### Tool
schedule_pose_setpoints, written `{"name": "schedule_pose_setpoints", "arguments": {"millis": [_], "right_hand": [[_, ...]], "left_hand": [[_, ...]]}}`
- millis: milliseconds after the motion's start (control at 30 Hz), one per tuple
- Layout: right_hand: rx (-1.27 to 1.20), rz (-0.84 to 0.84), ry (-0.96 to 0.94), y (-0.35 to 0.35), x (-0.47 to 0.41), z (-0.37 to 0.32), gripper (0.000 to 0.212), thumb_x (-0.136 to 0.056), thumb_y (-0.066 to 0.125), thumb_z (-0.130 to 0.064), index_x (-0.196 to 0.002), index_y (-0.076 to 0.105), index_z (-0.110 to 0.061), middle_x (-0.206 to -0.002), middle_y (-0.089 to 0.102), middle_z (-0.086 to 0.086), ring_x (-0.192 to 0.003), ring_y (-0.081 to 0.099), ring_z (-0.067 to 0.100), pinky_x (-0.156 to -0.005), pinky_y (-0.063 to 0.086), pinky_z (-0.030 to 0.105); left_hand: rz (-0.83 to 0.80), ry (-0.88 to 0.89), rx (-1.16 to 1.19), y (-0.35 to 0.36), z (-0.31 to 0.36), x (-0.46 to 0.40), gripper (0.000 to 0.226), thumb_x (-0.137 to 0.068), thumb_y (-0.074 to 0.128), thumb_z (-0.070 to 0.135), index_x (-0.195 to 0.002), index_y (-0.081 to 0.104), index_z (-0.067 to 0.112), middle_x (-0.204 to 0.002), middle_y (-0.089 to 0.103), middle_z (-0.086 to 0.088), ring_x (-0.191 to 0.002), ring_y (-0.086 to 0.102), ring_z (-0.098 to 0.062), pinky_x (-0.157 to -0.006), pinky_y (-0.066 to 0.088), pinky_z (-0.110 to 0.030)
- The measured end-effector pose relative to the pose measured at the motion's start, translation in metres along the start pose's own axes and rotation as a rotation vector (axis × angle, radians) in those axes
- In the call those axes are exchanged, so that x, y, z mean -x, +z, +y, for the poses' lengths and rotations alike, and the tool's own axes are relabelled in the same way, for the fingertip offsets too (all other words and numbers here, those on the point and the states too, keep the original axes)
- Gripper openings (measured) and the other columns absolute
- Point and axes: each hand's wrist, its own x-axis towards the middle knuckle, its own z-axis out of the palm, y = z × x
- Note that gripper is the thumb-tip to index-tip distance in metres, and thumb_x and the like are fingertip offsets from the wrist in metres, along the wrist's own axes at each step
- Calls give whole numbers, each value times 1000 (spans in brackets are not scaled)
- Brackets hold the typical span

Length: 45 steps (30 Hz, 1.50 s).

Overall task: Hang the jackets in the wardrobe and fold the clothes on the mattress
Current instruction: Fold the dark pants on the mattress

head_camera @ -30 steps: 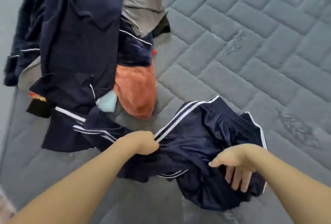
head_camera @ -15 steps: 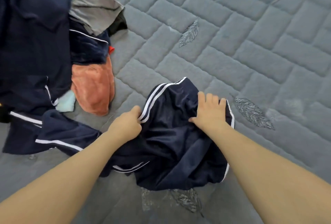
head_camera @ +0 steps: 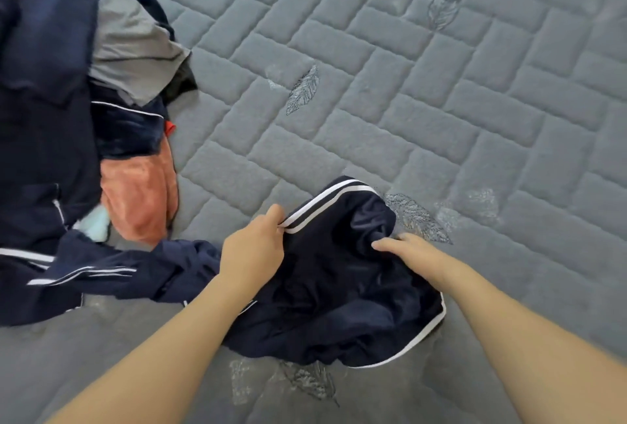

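Observation:
A navy garment with white side stripes (head_camera: 339, 294) lies crumpled on the grey quilted mattress (head_camera: 441, 101), in front of me. My left hand (head_camera: 252, 250) is closed on its striped edge. My right hand (head_camera: 403, 249) reaches into the fabric at its right side, fingers curled into the folds; the fingertips are partly hidden. One long part of the garment (head_camera: 142, 274) trails left toward a pile of clothes (head_camera: 51, 118).
The pile at the left holds dark navy pieces, a grey garment (head_camera: 132, 47), an orange fleece piece (head_camera: 142, 193) and a pale blue scrap (head_camera: 96, 225). Leaf motifs are stitched into the mattress cover. No wardrobe is in view.
My right hand has shifted from pressing flat on top of the garment to gripping its right side. The garment has bunched up, and the view has swung slightly.

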Motion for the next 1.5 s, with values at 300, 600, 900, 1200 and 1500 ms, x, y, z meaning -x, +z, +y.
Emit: {"name": "schedule_pose_setpoints", "arguments": {"millis": [300,600,900,1200,1500], "right_hand": [[-159,-179,130,-74,14,2,17,-91,63,-10,-107,68,-5,-102,73,18,-94,71,35,-85,57,51],[-110,191,14,-351,31,66,28,-97,59,-14,-120,43,-15,-116,60,14,-95,62,26,-73,53,38],[-54,595,-14,-446,-17,166,64,-58,79,-54,-109,65,-18,-103,70,6,-95,66,27,-85,55,43],[665,470,324,-496,10,195,42,-84,54,-15,-124,48,-5,-128,58,22,-115,58,37,-89,46,36],[1131,489,-173,-363,18,129,68,-90,50,-31,-150,20,-16,-150,26,11,-132,34,33,-108,31,44]], "left_hand": [[152,73,-76,-6,67,-28,7,-100,44,26,-101,46,19,-90,61,-3,-77,60,-35,-60,40,-39],[310,388,-102,40,325,-110,3,-93,53,16,-95,51,14,-75,58,-4,-61,58,-33,-47,39,-37],[182,624,-138,158,421,-69,66,-70,64,41,-128,50,13,-127,50,-15,-111,51,-40,-99,37,-59],[-651,127,-59,182,417,-31,42,-79,57,43,-115,44,26,-112,56,-7,-101,58,-34,-84,46,-37],[-113,-125,-64,143,361,-10,57,-81,64,34,-132,43,17,-131,45,-8,-121,42,-34,-93,42,-46]]}}
